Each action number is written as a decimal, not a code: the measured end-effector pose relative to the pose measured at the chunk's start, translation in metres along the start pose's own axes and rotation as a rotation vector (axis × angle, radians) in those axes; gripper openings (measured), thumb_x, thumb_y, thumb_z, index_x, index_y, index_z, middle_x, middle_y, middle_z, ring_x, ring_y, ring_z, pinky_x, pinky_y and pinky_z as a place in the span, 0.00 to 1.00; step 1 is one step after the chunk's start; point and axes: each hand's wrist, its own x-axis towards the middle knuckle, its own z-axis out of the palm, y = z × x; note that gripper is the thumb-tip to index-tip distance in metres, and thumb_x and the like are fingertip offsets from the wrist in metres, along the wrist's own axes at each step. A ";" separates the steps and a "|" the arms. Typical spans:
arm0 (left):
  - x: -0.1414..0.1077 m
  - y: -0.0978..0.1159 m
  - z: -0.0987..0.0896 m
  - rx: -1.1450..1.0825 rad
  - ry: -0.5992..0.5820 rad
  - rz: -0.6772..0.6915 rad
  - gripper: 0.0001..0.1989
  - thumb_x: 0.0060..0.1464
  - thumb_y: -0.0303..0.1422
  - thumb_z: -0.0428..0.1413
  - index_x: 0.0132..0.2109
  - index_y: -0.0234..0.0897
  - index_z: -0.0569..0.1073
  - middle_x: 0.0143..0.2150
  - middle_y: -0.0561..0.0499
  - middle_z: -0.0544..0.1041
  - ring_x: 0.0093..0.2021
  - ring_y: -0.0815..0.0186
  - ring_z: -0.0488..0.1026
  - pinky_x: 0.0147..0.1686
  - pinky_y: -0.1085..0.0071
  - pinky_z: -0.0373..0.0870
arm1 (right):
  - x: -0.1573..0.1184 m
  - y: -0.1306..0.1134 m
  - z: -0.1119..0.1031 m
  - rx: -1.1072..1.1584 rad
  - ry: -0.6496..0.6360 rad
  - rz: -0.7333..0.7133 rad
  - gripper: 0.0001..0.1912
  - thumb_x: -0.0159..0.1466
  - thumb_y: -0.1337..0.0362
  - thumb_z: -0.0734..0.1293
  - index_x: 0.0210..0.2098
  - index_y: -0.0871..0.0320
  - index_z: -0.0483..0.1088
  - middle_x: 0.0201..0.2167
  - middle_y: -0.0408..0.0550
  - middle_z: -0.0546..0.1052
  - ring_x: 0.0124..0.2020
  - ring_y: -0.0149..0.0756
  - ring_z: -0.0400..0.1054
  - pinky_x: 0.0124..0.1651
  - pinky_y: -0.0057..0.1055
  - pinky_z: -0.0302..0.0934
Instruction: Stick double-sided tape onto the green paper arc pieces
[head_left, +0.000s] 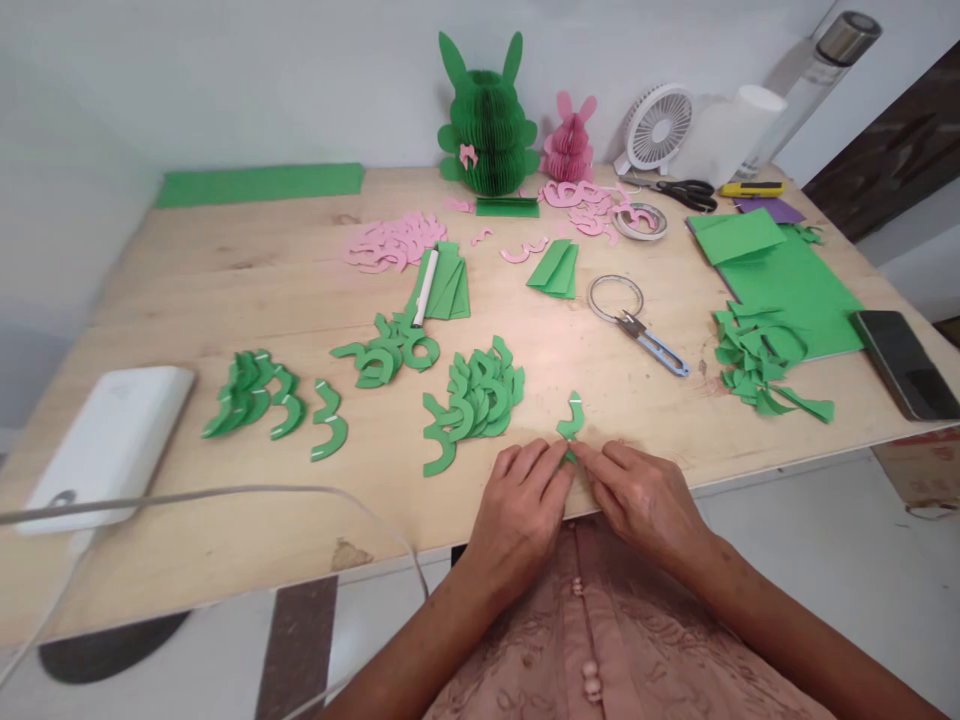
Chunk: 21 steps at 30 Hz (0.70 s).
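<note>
A small wavy green paper cutout (574, 412) with white strips across it lies near the table's front edge. My left hand (529, 495) is closed at its lower left side, fingers bent and tips pressed on the paper. From the right, my right hand (637, 490) meets it, fingertips pinched down on the same lower end. That lower part is mostly hidden under my fingers. Just left is a heap of similar green cutouts (480, 390). Farther left lie a single cutout with white strips (328, 420) and a stack of such pieces (251, 390).
A white power bank (109, 430) with a cable (300, 489) sits at left. Thread snips (652, 345), green scraps (757, 350) and a phone (904, 360) are at right. Behind stand a green paper rabbit (487, 125), a pink one (570, 145) and a fan (660, 128).
</note>
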 end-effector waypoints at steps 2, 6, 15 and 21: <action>0.001 0.000 0.000 0.017 -0.013 0.005 0.12 0.57 0.23 0.47 0.43 0.31 0.73 0.50 0.43 0.75 0.47 0.58 0.68 0.44 0.61 0.63 | 0.002 -0.001 -0.002 -0.042 -0.031 0.011 0.18 0.65 0.70 0.56 0.52 0.57 0.69 0.26 0.46 0.71 0.27 0.32 0.64 0.27 0.27 0.53; 0.001 0.000 0.000 0.044 -0.023 0.017 0.12 0.57 0.23 0.46 0.43 0.31 0.73 0.51 0.42 0.74 0.47 0.58 0.69 0.44 0.60 0.63 | 0.004 0.001 -0.006 -0.130 -0.075 -0.023 0.18 0.65 0.69 0.57 0.52 0.57 0.68 0.25 0.46 0.71 0.27 0.33 0.63 0.26 0.28 0.52; -0.001 0.000 0.000 0.030 -0.031 0.006 0.11 0.57 0.23 0.48 0.44 0.32 0.72 0.52 0.43 0.74 0.49 0.57 0.68 0.46 0.60 0.63 | -0.004 0.008 -0.011 -0.138 -0.032 -0.109 0.15 0.65 0.71 0.57 0.48 0.60 0.70 0.24 0.46 0.69 0.27 0.34 0.61 0.28 0.30 0.51; -0.001 0.000 -0.001 -0.060 -0.002 -0.041 0.09 0.56 0.23 0.49 0.42 0.32 0.71 0.47 0.43 0.76 0.49 0.59 0.69 0.47 0.61 0.64 | 0.001 0.005 -0.006 -0.116 -0.031 -0.103 0.16 0.65 0.70 0.57 0.49 0.59 0.70 0.25 0.46 0.68 0.26 0.33 0.61 0.28 0.29 0.52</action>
